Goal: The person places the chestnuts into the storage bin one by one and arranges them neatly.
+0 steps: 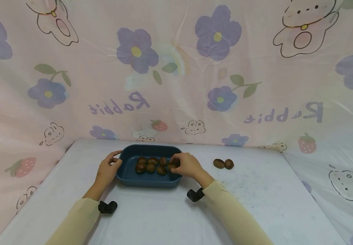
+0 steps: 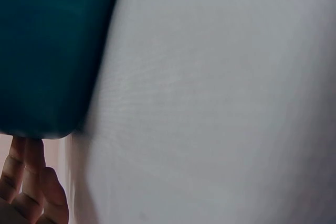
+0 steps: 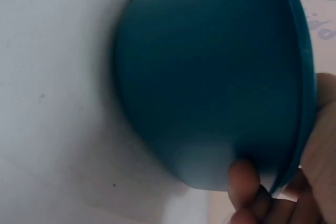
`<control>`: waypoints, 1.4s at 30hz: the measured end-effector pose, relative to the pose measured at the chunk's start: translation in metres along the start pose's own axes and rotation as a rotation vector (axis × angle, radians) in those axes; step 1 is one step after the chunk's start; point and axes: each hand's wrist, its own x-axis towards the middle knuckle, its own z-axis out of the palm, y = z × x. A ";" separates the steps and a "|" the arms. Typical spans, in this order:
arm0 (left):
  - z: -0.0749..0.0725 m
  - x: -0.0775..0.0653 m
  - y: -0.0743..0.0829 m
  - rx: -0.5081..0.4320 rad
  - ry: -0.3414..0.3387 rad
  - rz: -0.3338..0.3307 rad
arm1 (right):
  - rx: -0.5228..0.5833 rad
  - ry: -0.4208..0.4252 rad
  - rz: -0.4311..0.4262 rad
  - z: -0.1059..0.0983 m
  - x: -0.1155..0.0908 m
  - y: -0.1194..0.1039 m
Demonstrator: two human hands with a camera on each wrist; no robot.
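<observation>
A dark blue rectangular dish [image 1: 152, 183] stands on the white table with several brown chestnuts [image 1: 150, 168] inside. At its left end my left hand [image 1: 106, 170] touches the outer wall with its fingertips; these fingers [image 2: 34, 169] also show in the left wrist view. My right hand [image 1: 188, 164] reaches over the right end of the dish, thumb and fingers around a chestnut [image 1: 174, 164] that they partly hide. In the right wrist view some fingers [image 3: 244, 182] hang beside the dish wall [image 3: 210, 77], whose interior is out of sight there.
Two more chestnuts [image 1: 224, 164] lie side by side on the table [image 1: 256, 194], right of the dish. A pink patterned curtain [image 1: 176, 85] hangs behind and beside the table. Black wrist-worn devices [image 1: 195, 195] sit at both sleeves.
</observation>
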 end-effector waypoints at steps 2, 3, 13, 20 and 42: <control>0.000 0.000 0.000 0.001 0.002 0.000 | -0.016 -0.005 0.007 0.001 0.000 -0.001; 0.000 0.000 0.001 0.003 0.003 0.000 | -0.021 -0.007 0.009 0.001 0.001 -0.001; -0.001 0.000 0.001 0.005 0.010 -0.004 | -0.046 -0.049 0.019 -0.002 0.003 -0.005; 0.000 -0.001 0.001 0.000 0.015 -0.011 | -0.055 -0.066 0.020 0.000 0.006 -0.004; 0.002 0.000 0.001 0.007 0.025 -0.013 | -0.094 -0.090 0.068 0.002 0.012 -0.004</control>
